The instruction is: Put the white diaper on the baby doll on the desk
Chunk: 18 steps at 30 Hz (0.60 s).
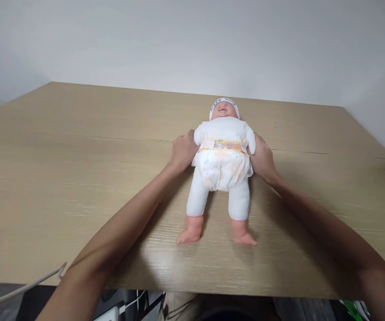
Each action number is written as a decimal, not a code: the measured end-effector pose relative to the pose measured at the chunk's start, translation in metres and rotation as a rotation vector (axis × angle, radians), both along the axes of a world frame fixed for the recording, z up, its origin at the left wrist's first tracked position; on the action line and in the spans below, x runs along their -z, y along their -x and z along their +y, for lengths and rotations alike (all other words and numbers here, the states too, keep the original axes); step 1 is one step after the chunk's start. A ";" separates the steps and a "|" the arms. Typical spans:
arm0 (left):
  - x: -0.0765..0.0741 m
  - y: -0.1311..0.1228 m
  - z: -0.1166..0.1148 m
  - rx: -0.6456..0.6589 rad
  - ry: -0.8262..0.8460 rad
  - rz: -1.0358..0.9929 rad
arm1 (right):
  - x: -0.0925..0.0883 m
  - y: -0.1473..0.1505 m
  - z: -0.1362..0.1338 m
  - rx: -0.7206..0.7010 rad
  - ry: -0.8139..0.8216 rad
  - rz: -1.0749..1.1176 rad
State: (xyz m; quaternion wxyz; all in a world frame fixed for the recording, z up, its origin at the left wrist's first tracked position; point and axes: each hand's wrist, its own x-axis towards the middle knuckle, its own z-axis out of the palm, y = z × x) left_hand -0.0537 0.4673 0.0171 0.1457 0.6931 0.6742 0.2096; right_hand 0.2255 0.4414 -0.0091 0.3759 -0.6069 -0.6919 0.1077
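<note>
A baby doll [224, 127] with a white cloth body lies face up on the wooden table, its bare feet pointing toward me. It wears a white cap [225, 100] with blue lettering. Around its waist is a diaper [221, 169] with a printed orange band. My left hand [184, 151] is closed on the doll's side by its arm and the diaper's edge. On the opposite side, my right hand [262, 156] grips the doll near its other arm. The fingertips of both hands are partly hidden by the doll.
The wooden table [78, 178] reaches back to a pale wall [192, 44]. A white cable [21, 290] crosses the table's front left edge. Below the front edge are a white plug-like block [107, 314] with cords and a green item [351, 308].
</note>
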 end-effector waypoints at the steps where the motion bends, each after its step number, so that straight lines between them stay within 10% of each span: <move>1: -0.005 -0.001 -0.006 -0.009 0.007 -0.028 | -0.003 0.000 -0.002 -0.009 0.009 0.019; 6: -0.036 -0.006 -0.058 -0.061 -0.019 -0.084 | -0.031 -0.017 -0.031 -0.086 0.013 0.047; 11: -0.055 -0.010 -0.164 0.001 -0.078 -0.165 | -0.066 -0.049 -0.096 -0.244 0.095 0.141; 18: -0.003 -0.001 -0.382 0.292 0.100 -0.317 | -0.084 -0.086 -0.212 -0.596 0.212 0.117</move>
